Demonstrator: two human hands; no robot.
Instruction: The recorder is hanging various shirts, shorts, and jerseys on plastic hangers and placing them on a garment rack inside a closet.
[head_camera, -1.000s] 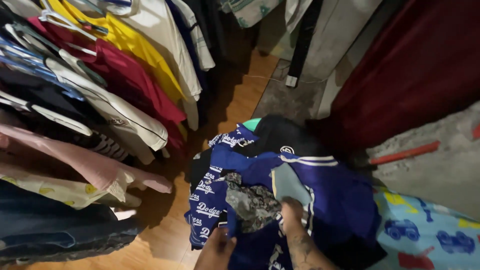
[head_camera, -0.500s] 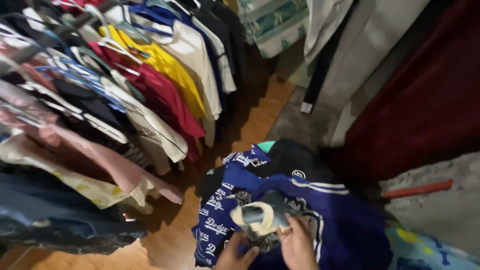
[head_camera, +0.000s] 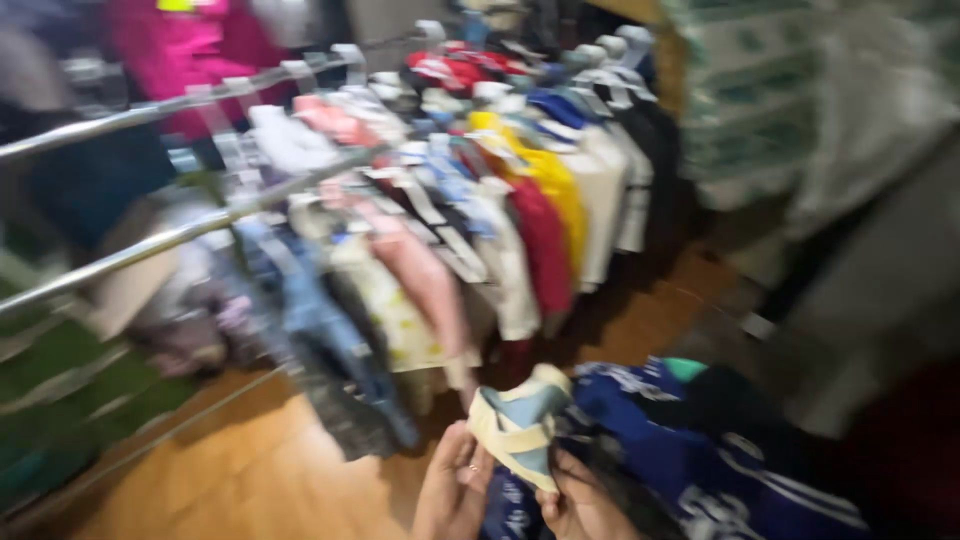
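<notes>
Head view, heavily motion-blurred. Both hands sit at the bottom centre of the frame. The left hand (head_camera: 455, 490) is closed on the lower left edge of a small folded cloth piece (head_camera: 518, 420), pale blue with cream banding; the fingers curl around the fabric and a ring shows on one of them. The right hand (head_camera: 583, 505) lies just beside it at lower centre-right, pressed against the underside of the same piece; blur hides how far its fingers close, so I cannot tell whether it truly grips.

The cloth piece stands lifted between the two hands, just above them, in the lower middle of the frame. Behind and to its right, in the lower right, lies a heap of dark blue garments with white print (head_camera: 700, 450).

Upper left to centre: two metal rails (head_camera: 200, 225) run diagonally, carrying a row of hanging clothes (head_camera: 480, 230) in pink, white, red, yellow and blue. The wooden floor (head_camera: 260, 470) shows at lower left. The upper right is pale, blurred shapes, not readable.
</notes>
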